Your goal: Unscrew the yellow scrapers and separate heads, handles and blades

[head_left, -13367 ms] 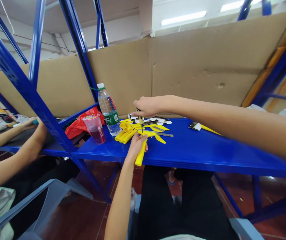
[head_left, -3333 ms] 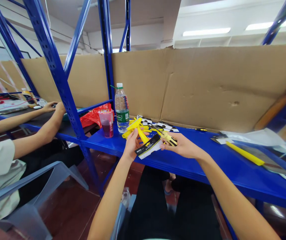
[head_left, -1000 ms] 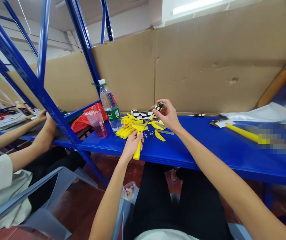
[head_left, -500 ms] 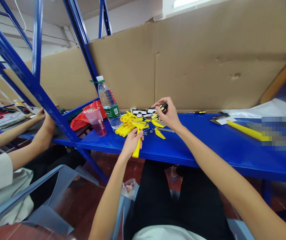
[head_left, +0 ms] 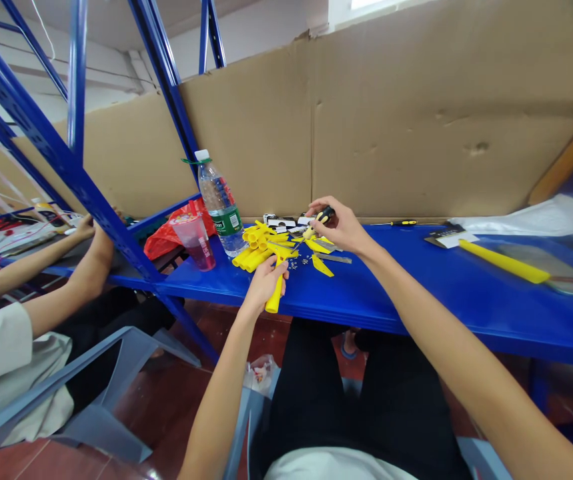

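My left hand (head_left: 265,285) is closed around a yellow plastic handle (head_left: 275,298), its round tube end pointing toward me and its wider head pointing away, over the table's front edge. My right hand (head_left: 342,228) grips a screwdriver (head_left: 325,215) by its black and pale yellow handle, the tip angled down to the left at the handle's head. Whether the tip sits in a screw is too small to tell. Several similar yellow handles (head_left: 251,257) lie piled left of my hands. Small screws (head_left: 305,261), flat yellow pieces (head_left: 321,267) and thin metal strips (head_left: 335,258) lie between my hands.
A water bottle (head_left: 221,207) and a pink cup (head_left: 194,241) stand left on the blue table (head_left: 406,287). Another screwdriver (head_left: 403,223) lies at the back. A long yellow piece (head_left: 503,261) lies right. Beyond the blue rack post (head_left: 111,220), a co-worker's arms (head_left: 73,277) show.
The view has shifted slightly. My right hand has turned a little on the screwdriver, whose handle leans differently. My left hand keeps the same hold on the yellow handle.
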Tool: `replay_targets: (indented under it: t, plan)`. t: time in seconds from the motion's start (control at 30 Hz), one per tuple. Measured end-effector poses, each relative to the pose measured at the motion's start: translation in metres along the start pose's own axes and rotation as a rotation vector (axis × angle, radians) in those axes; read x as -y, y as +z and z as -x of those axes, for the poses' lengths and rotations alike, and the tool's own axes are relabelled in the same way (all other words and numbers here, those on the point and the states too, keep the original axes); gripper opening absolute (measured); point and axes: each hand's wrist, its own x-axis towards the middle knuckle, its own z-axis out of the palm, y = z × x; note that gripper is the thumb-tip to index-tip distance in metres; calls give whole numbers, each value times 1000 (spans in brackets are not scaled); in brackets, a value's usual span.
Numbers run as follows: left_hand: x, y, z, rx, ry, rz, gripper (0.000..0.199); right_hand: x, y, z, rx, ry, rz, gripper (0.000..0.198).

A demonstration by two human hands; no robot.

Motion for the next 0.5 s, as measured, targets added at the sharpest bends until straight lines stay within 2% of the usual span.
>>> replay_targets:
  t: [0.07,0.13,0.2,0.27,0.43,0.5]
  plan:
    - [-1,0,0,-5,-10,8,37,4,-9,-1,44,33,30,39]
    - [-1,0,1,-2,-16,17,36,10,-18,-5,96,127,115,39]
    - [-1,0,1,1,-13,25,35,17,-28,-11,165,224,265,45]
    - [-1,0,1,4,-12,28,35,25,-36,-20,255,259,426,51]
    - [-1,-1,-2,1,-37,40,37,42,-49,-42,586,123,524,47]
    - [-1,-1,-2,-1,-39,53,37,46,-49,-48,665,41,553,49]
